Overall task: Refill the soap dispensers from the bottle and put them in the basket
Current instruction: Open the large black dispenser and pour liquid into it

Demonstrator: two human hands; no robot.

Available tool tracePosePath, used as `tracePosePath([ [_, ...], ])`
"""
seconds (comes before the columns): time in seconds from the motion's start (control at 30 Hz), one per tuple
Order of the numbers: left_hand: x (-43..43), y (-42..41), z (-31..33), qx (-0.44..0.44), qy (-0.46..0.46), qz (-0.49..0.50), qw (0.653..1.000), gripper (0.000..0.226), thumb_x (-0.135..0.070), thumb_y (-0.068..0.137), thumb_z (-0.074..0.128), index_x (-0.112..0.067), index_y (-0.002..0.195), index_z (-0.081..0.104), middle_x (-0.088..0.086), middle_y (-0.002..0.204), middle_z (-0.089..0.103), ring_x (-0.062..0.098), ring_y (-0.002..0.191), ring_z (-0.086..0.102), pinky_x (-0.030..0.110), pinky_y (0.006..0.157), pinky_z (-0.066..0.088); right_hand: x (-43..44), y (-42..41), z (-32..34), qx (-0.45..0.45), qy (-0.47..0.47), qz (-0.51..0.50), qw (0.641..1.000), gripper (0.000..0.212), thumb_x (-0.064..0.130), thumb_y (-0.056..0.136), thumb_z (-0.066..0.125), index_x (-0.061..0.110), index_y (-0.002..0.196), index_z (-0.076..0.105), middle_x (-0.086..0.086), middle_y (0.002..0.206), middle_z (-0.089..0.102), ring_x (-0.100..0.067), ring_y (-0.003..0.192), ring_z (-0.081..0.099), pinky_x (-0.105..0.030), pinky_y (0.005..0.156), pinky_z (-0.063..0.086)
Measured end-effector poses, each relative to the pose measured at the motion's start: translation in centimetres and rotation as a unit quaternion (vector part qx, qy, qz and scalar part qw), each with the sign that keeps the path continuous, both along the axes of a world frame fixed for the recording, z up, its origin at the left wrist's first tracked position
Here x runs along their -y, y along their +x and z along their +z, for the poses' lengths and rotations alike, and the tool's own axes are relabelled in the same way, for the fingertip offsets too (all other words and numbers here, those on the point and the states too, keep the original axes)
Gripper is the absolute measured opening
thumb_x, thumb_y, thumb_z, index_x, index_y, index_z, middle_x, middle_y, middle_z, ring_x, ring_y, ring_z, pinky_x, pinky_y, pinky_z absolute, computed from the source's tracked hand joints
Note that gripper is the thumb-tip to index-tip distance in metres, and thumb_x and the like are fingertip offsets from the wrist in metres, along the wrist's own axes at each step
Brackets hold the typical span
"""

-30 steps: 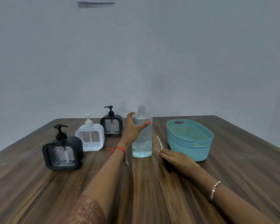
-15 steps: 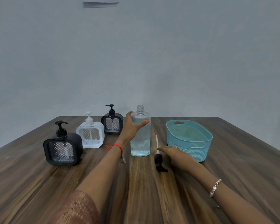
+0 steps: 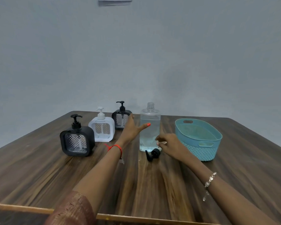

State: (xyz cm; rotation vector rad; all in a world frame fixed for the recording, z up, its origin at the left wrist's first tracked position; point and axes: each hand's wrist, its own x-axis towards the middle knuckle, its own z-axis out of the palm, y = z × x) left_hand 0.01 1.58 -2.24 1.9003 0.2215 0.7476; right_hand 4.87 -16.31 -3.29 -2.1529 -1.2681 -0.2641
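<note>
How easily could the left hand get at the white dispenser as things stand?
Probably yes: the left hand sits beside the bottle, and bare table lies between it and the white dispenser; nothing blocks it.

far dispenser (image 3: 121, 118): right edge hidden behind left hand (image 3: 131, 130)
bottle (image 3: 149, 127): lower right covered by right hand (image 3: 170, 144)
pump tube: hidden under right hand

We see right hand (image 3: 170, 144) lifted off black pump cap (image 3: 152, 154), which a second ago lay hidden under our palm; cap now lies bare on table (image 3: 152, 184) just in front of bottle (image 3: 149, 127), nozzle toward us, our fingers loosely spread above and right of it. Left hand (image 3: 131, 129) loosened on bottle: thumb across front, fingers drifted back toward far black dispenser (image 3: 121, 118)
</note>
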Motion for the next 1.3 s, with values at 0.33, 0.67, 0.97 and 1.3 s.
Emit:
tracePosePath([
  [0.33,-4.3,-7.7,0.3,0.115,0.039,0.121,0.985,0.047,-0.023,0.084,0.067,-0.008,0.125,0.05,0.0,0.122,0.056,0.012,0.116,0.05,0.015,0.092,0.038,-9.1,-6.7,1.8,-0.015,0.113,0.071,0.991,0.014,0.007,0.085,0.059,0.002,0.091,0.07,-0.012,0.09,0.072,-0.016,0.081,0.063,-0.016,0.072,0.041],
  [0.67,-12.9,-15.8,-2.2,0.173,0.127,0.297,0.931,0.06,-0.013,0.078,0.071,-0.01,0.129,0.04,0.001,0.129,0.041,0.014,0.123,0.037,0.011,0.1,0.025,-21.3,-10.9,2.1,-0.19,0.067,0.075,0.977,0.061,0.017,0.078,0.072,0.007,0.131,0.043,-0.01,0.134,0.048,-0.023,0.122,0.046,-0.028,0.094,0.038],
  [0.97,-15.9,-15.4,-4.8,0.011,-0.069,0.174,0.982,0.084,-0.019,0.076,0.075,-0.006,0.142,0.026,-0.01,0.112,0.049,-0.004,0.095,0.053,0.005,0.079,0.039,-24.4,-10.3,0.6,-0.219,0.044,0.067,0.972,0.035,0.006,0.076,0.072,0.0,0.107,0.056,-0.017,0.109,0.063,-0.025,0.099,0.058,-0.032,0.083,0.046],
  [1.3,-12.5,-11.5,-3.3,0.008,-0.141,0.033,0.989,0.05,-0.003,0.065,0.08,-0.004,0.11,0.058,0.005,0.097,0.07,0.008,0.075,0.067,0.011,0.06,0.051,-16.9,-5.8,2.7,-0.264,0.03,0.052,0.963,0.059,0.007,0.072,0.074,0.008,0.126,0.051,-0.01,0.124,0.057,-0.021,0.109,0.054,-0.033,0.096,0.044],
])
